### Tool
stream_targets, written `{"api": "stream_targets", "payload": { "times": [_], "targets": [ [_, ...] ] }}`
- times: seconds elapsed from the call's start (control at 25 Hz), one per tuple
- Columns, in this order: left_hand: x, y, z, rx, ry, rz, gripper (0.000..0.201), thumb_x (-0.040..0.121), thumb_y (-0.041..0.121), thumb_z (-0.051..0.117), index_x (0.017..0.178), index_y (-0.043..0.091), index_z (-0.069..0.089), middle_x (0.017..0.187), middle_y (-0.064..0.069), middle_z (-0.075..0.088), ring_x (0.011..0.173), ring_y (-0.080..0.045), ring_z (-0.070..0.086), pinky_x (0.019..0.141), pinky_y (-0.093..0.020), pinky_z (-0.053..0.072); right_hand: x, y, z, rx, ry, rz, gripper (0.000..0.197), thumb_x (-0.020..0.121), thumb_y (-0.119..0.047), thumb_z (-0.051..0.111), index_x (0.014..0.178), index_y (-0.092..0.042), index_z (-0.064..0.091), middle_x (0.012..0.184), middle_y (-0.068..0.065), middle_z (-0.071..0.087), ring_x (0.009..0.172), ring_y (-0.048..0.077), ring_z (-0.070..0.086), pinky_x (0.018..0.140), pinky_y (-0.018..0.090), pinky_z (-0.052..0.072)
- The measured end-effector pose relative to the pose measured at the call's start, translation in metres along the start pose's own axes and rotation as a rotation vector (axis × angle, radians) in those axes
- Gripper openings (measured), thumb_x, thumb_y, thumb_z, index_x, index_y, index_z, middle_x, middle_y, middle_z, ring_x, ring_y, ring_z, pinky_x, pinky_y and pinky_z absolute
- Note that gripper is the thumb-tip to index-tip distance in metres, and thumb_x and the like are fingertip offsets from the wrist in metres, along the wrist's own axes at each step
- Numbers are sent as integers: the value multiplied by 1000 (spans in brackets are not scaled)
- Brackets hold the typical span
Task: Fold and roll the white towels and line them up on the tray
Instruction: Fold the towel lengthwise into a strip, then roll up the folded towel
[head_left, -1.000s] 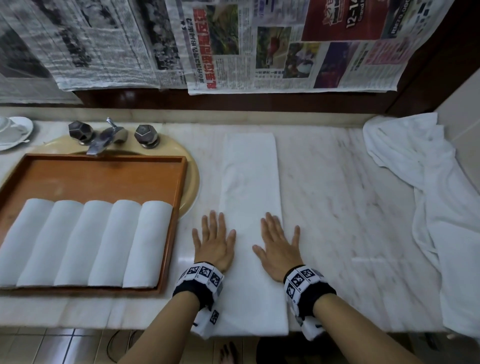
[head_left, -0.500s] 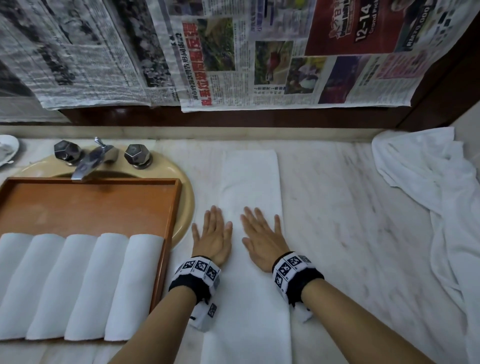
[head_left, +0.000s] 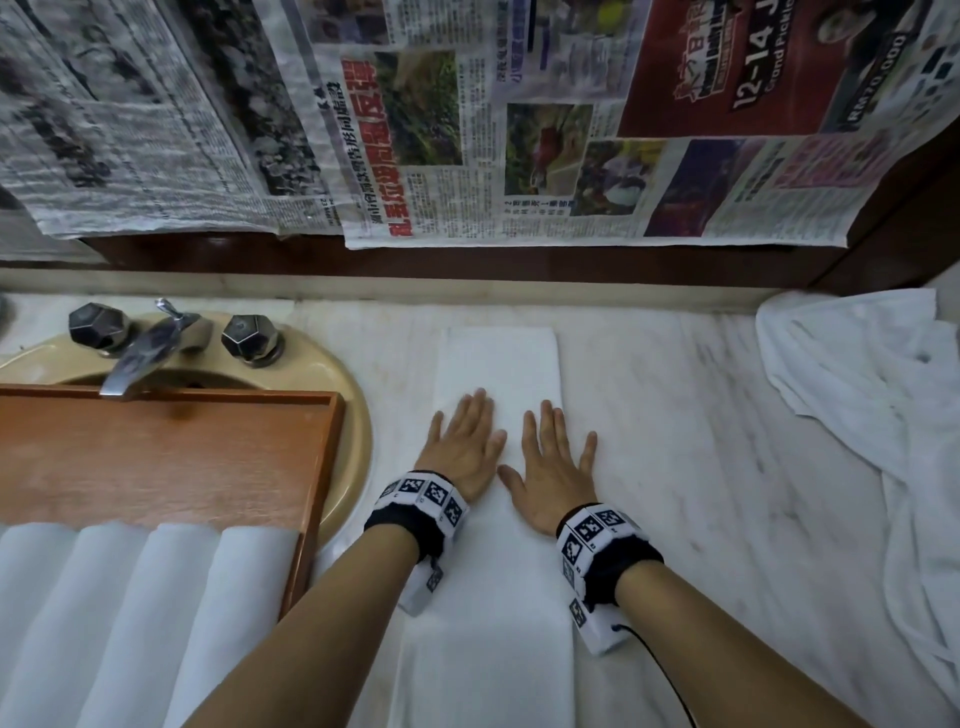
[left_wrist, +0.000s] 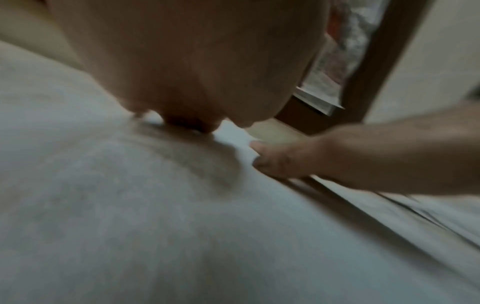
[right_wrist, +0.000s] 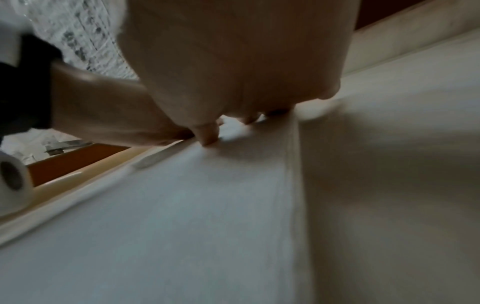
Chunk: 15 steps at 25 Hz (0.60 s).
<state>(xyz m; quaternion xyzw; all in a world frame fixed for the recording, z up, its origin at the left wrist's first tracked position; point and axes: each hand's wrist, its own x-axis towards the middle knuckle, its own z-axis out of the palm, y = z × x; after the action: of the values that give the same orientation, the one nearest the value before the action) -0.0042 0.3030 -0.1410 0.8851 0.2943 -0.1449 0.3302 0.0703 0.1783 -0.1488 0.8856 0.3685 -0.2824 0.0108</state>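
Observation:
A white towel (head_left: 498, 358), folded into a long narrow strip, lies flat on the marble counter (head_left: 701, 467) and runs from the back wall toward me. My left hand (head_left: 462, 441) and right hand (head_left: 553, 457) press flat on it side by side, fingers straight and pointing away. The left wrist view shows my left palm (left_wrist: 197, 82) down on the towel (left_wrist: 130, 205); the right wrist view shows my right palm (right_wrist: 233, 72) pressing the towel (right_wrist: 182, 205) near its right edge. Several rolled white towels (head_left: 130, 613) lie in a row in the wooden tray (head_left: 156, 457).
The tray sits over a beige sink (head_left: 348, 415) with a metal faucet (head_left: 150, 348) and two knobs. A heap of loose white towels (head_left: 872, 415) lies at the counter's right end. Newspaper sheets (head_left: 467, 130) hang on the back wall.
Both hands have slid forward along the towel strip toward the back wall and drawn closer together, still flat on it. The head view has tilted and moved forward.

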Motion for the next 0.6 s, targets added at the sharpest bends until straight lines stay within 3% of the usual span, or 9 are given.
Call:
{"api": "stream_targets", "payload": {
  "times": [0.08, 0.12, 0.24, 0.28, 0.6],
  "targets": [
    [7, -3, -12, -28, 59, -202, 63, 104, 44, 10, 153, 11, -12, 159, -4, -22, 147, -17, -17, 120, -44, -10, 1, 4, -3, 7, -11, -1, 77, 100, -53, 21, 150, -10, -19, 154, 5, -34, 143, 17, -30, 112, 60, -16],
    [6, -5, -16, 10, 50, -209, 63, 104, 44, 10, 153, 10, -11, 159, -5, -22, 147, -18, -17, 120, -44, -9, 2, 6, -5, 7, -19, 1, 78, 100, -52, 21, 150, -9, -19, 154, 4, -35, 142, 16, -30, 112, 61, -16],
    [-11, -3, -10, 162, -89, 46, 59, 105, 38, 15, 154, 13, -7, 160, -1, -17, 148, -14, -12, 118, -41, -8, 7, 12, -10, 6, -42, -4, 78, 100, -52, 22, 150, -10, -20, 153, 3, -36, 142, 15, -31, 111, 62, -15],
    [-12, -3, -9, 191, -112, 69, 59, 105, 35, 17, 154, 15, -8, 160, 1, -18, 148, -13, -13, 118, -42, -9, 11, 14, -13, 4, -44, -10, 78, 100, -52, 22, 150, -10, -20, 153, 2, -36, 142, 15, -31, 111, 63, -15],
    [53, 1, -44, 349, -140, 17, 64, 103, 19, 27, 154, 21, -11, 160, 8, -20, 147, -9, -13, 116, -53, -13, 69, 27, -64, -41, -108, -41, 83, 97, -54, 30, 151, -13, -18, 155, -1, -34, 143, 12, -28, 110, 64, -15]
  ]
}}
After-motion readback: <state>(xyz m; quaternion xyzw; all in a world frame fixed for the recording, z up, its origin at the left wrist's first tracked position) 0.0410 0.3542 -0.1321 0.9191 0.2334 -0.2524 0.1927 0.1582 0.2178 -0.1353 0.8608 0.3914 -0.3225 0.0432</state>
